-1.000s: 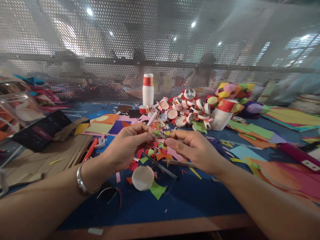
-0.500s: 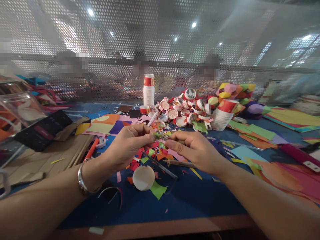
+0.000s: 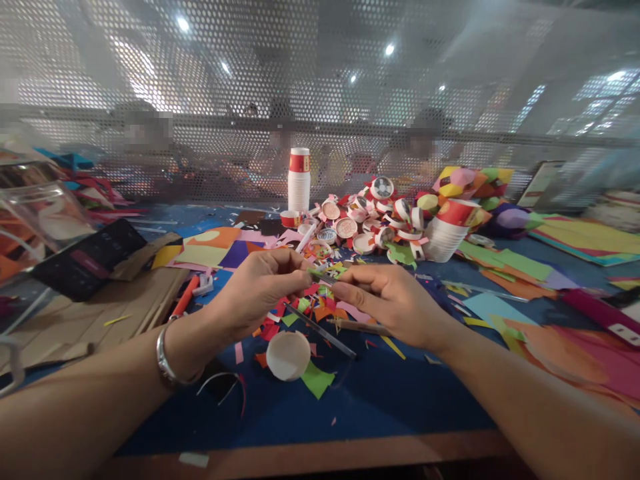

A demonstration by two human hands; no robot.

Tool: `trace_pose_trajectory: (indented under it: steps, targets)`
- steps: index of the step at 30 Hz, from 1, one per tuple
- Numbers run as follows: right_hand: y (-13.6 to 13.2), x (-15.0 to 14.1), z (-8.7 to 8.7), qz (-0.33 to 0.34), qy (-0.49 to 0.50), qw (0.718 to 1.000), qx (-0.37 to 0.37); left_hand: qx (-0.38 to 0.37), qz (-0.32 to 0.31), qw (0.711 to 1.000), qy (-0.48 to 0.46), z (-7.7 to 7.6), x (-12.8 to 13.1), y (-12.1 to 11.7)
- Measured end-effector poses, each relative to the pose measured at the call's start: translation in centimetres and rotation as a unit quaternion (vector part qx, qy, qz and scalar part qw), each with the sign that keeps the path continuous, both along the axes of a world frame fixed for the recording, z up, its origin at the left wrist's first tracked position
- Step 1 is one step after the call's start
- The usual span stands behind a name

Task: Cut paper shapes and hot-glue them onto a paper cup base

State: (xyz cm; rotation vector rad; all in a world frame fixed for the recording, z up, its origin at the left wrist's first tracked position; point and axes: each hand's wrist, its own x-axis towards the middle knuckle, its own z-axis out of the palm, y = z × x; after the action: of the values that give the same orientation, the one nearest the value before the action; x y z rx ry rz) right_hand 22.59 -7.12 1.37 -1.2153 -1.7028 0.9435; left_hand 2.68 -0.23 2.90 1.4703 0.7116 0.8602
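My left hand (image 3: 273, 283), with a silver bangle at the wrist, pinches a small green strip of paper (image 3: 315, 272) between thumb and fingers. My right hand (image 3: 385, 297) is closed in a pinch just to its right. A thin greyish thing shows at its fingertips, too small to name. Both hands hover over a heap of coloured paper scraps (image 3: 327, 312). Below them lie a long thin grey tool (image 3: 325, 333), its kind unclear, and a round pale paper disc or cup piece (image 3: 289, 357). Beside the disc rests a green paper scrap (image 3: 318, 381).
Behind the hands stand a stack of paper cups (image 3: 299, 183) and a pile of cut cup bottoms (image 3: 346, 228). Another cup stack (image 3: 450, 230) leans at right. Cardboard (image 3: 100, 320) and a black box (image 3: 90, 260) lie left; coloured sheets (image 3: 560, 340) lie right. A perforated screen (image 3: 320, 87) closes the back.
Both hands stay almost in place, still pinching close together. The whole view has shifted very slightly; nothing on the table has visibly moved.
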Motion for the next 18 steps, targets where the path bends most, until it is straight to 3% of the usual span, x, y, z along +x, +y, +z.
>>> trace_pose_trajectory:
  steps: [8,18]
  targets:
    - [0.21,0.30,0.02,0.003,-0.036,0.998,0.047,-0.022,-0.011,1.000,-0.001,-0.41,-0.29,0.33]
    - [0.19,0.29,0.08,-0.010,-0.042,0.998,0.043,-0.019,-0.010,1.000,-0.007,-0.43,-0.31,0.29]
